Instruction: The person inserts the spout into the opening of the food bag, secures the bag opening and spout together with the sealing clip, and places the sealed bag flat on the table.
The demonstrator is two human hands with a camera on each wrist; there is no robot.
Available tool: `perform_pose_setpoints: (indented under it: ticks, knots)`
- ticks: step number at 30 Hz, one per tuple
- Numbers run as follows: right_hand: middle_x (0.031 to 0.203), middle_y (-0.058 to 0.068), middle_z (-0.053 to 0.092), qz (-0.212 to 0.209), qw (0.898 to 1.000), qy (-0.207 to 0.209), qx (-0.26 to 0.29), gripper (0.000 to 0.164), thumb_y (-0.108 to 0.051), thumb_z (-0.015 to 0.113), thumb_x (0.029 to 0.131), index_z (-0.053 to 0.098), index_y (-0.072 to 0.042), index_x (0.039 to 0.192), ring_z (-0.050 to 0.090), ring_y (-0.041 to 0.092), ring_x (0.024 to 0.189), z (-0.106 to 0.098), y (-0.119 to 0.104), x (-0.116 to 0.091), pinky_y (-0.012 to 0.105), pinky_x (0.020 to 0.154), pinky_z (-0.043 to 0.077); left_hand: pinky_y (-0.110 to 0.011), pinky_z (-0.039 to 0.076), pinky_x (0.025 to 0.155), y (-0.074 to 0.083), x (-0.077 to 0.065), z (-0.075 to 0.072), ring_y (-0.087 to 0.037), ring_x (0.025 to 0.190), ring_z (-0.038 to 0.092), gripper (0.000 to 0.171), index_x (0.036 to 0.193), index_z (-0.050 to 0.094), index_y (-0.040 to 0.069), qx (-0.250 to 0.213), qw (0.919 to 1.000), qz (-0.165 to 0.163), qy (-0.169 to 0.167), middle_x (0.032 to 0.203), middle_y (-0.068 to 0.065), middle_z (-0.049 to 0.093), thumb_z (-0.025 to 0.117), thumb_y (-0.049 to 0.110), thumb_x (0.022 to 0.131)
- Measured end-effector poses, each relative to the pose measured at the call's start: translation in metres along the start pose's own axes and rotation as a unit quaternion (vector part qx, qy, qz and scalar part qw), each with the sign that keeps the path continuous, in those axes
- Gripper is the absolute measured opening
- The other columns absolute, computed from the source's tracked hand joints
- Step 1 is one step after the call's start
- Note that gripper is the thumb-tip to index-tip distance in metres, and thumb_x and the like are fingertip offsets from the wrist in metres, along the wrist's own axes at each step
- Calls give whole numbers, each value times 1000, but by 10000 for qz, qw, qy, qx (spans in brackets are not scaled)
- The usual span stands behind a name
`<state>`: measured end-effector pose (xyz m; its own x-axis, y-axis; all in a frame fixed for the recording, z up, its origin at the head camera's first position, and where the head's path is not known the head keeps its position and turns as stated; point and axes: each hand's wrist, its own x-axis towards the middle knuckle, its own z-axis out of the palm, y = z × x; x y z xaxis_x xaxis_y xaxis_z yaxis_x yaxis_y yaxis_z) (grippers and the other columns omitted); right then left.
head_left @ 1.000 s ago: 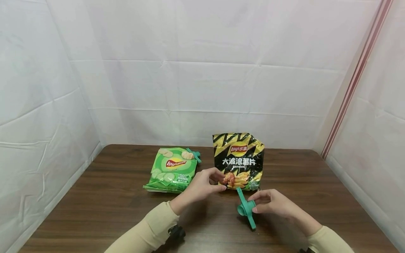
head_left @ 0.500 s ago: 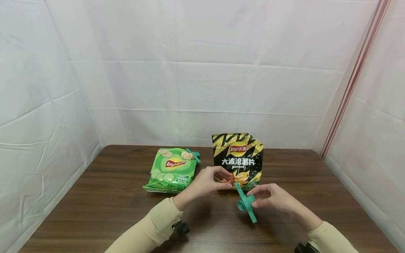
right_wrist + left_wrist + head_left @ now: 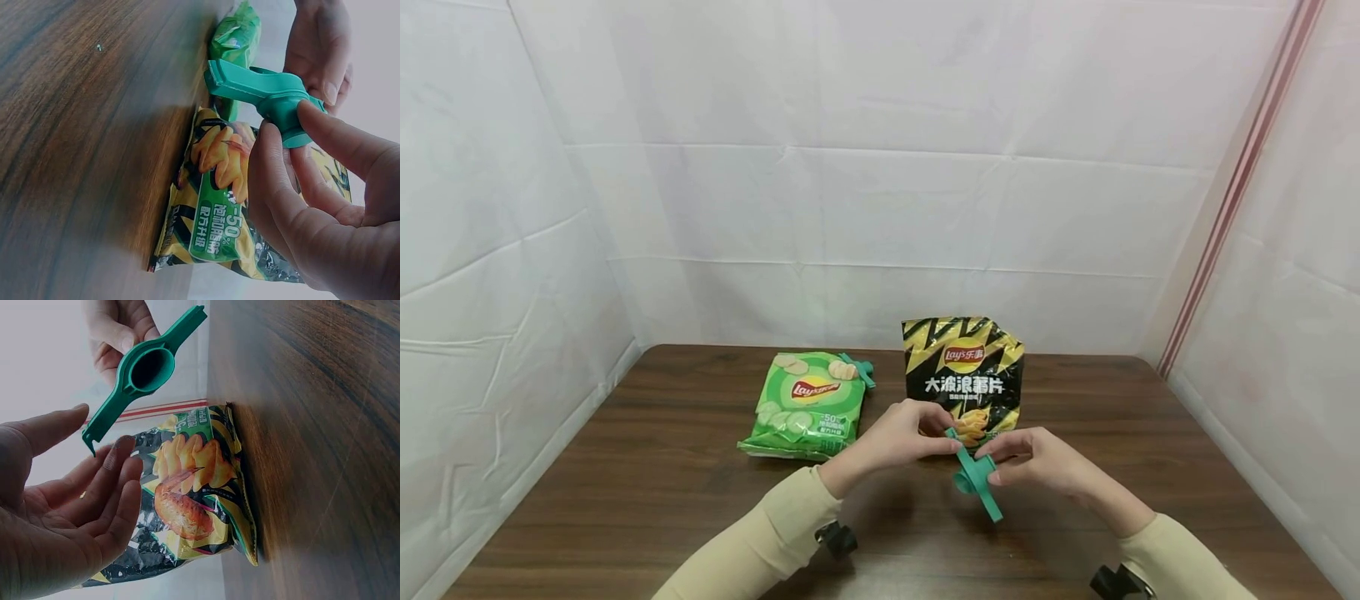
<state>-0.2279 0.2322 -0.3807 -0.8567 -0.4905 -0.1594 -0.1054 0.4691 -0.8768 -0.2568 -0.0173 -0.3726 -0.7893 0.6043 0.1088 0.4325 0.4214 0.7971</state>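
My right hand (image 3: pixel 1048 462) pinches the round spout of a green bag-sealing clip (image 3: pixel 976 473) between thumb and fingers, holding it tilted above the table. Close to the clip's far end is my left hand (image 3: pixel 904 433). In the left wrist view, its thumb and relaxed fingers lie on either side of that hooked end, with no clear grip on it. Behind both hands a black and yellow Lay's chip bag (image 3: pixel 964 358) stands upright, its lower part partly hidden by the left hand. The right wrist view shows the clip's spout (image 3: pixel 284 112) under my thumb.
A green Lay's chip bag (image 3: pixel 812 400) lies on the brown wooden table (image 3: pixel 647 467) to the left. A second green sealing clip (image 3: pixel 863 368) is at its upper right corner. White sheeting (image 3: pixel 820 208) encloses the back and sides.
My right hand has carried the clip up and slightly left, away from the table's front. My left hand has shifted right, to the clip's far end. Both bags stay put.
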Motion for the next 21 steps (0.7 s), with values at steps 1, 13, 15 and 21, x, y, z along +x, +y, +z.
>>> perform_pose_setpoints:
  ticks: [1,13,15,21]
  knots:
    - [108,7,68,-23,10000,-11,5,39,-25,74,83,66,-5,116,61,20,101,0,-1,0,35,82,52,-23,49,70,0,0,0,-6,80,62,22,103,69,13,-2,10000,-9,-1,89,5,69,69,29,87]
    - [108,9,67,-96,9999,103,18,40,-24,75,82,66,-4,115,62,25,102,3,-2,2,38,84,52,-23,48,71,0,-2,2,-5,79,62,8,94,67,15,-43,9999,-42,101,91,5,67,69,19,87]
    - [107,9,68,-136,9998,125,34,40,-24,75,82,66,-3,115,62,25,101,3,-2,1,38,84,52,-23,48,70,0,-3,2,-5,78,62,7,92,66,16,-72,9999,-26,137,90,5,67,70,18,87]
    - [113,12,65,-167,9981,379,459,43,-27,69,87,61,-1,120,62,19,103,4,-2,0,40,86,52,-25,48,70,-1,-7,1,-8,78,64,8,88,65,15,-238,9991,25,338,83,3,69,72,18,85]
